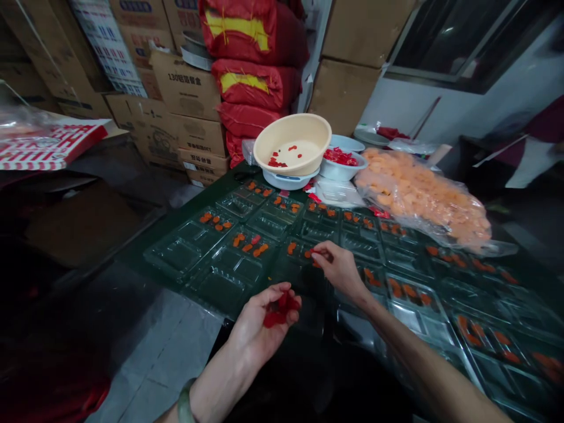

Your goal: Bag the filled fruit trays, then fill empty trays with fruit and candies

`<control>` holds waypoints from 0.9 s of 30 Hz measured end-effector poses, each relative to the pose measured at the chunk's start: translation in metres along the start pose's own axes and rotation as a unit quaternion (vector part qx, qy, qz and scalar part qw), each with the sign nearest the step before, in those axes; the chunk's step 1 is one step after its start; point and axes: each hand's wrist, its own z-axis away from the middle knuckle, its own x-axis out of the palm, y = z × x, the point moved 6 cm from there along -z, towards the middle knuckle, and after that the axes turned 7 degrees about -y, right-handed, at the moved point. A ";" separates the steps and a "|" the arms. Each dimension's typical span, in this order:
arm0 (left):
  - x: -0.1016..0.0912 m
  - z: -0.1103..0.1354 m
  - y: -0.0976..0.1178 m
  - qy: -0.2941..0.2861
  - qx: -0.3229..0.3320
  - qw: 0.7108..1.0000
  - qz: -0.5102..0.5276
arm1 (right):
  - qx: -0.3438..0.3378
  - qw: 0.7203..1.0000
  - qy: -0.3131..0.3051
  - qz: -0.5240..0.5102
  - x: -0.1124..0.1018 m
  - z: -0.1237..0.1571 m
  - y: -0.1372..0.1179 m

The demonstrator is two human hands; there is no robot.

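My left hand (264,329), with a green bangle at the wrist, is cupped and closed around several small red pieces (277,314); their exact kind is unclear. Farther forward, the fingers of my right hand (339,267) pinch a small red piece, mostly hidden by the fingertips, low over a clear plastic tray. Small orange pieces (291,248) lie in that tray's far compartment. To its left, another clear tray (222,282) has orange pieces and one red piece (256,239) in its far compartments; its large near compartment is bare.
Rows of similar trays cover the dark green table (163,223). At the back stand a cream basin (293,132) with a few red pieces, a bowl (339,170) of red pieces, and a clear bag of orange pieces (423,194). Cartons (189,88) and red bales (259,88) are stacked behind.
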 end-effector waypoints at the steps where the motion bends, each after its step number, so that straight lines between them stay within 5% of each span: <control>1: 0.001 0.001 0.001 -0.004 0.007 1.000 -0.007 | -0.007 0.999 -0.008 0.051 0.003 -0.009 0.004; 5: 0.006 0.000 0.008 -0.037 0.043 0.997 -0.042 | -0.052 0.988 -0.023 0.145 0.013 -0.016 0.000; 9: 0.009 -0.005 0.009 -0.018 0.047 0.998 -0.025 | -0.142 0.988 0.010 0.061 -0.001 0.022 -0.039; 14: 0.018 -0.010 -0.004 -0.046 0.038 0.998 -0.032 | -0.187 0.976 -0.083 0.072 -0.012 0.069 -0.076; 21: 0.031 -0.021 -0.026 -0.064 -0.033 0.996 -0.048 | -0.207 0.949 -0.183 0.151 -0.029 0.082 -0.070; 27: 0.059 -0.039 -0.047 -0.043 -0.118 0.992 -0.003 | -0.187 0.975 -0.092 0.083 -0.042 0.073 -0.045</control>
